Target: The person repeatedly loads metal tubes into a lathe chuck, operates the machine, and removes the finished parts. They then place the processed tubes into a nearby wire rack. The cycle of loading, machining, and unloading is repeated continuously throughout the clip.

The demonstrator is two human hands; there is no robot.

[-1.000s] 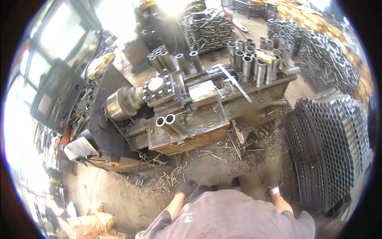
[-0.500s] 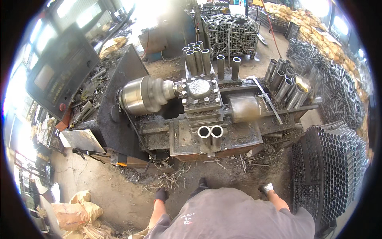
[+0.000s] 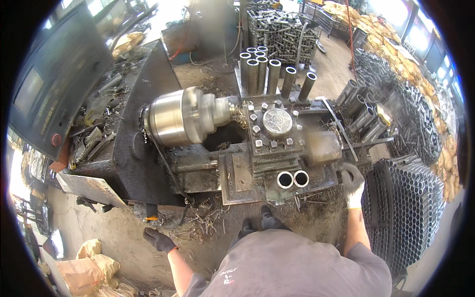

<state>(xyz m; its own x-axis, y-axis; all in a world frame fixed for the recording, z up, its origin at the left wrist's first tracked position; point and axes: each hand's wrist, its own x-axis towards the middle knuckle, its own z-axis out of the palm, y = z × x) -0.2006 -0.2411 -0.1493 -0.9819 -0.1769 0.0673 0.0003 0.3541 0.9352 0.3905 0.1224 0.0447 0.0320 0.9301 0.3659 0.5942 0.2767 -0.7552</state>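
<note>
My right hand [image 3: 352, 184] has risen to the lathe [image 3: 257, 143] at centre right, fingers curling on its edge. My left hand [image 3: 158, 239] is hanging at lower left, fingers loosely curled, holding nothing.

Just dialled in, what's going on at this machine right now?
A person stands at a metal lathe, seen from above. The gloved right hand reaches up to the right end of the carriage, at or on a handle there; whether it grips is hard to tell. The gloved left hand hangs free, low over the chip-strewn floor. Two short steel tubes lie on the carriage front, more tubes stand behind, and the chuck sits left.
</note>
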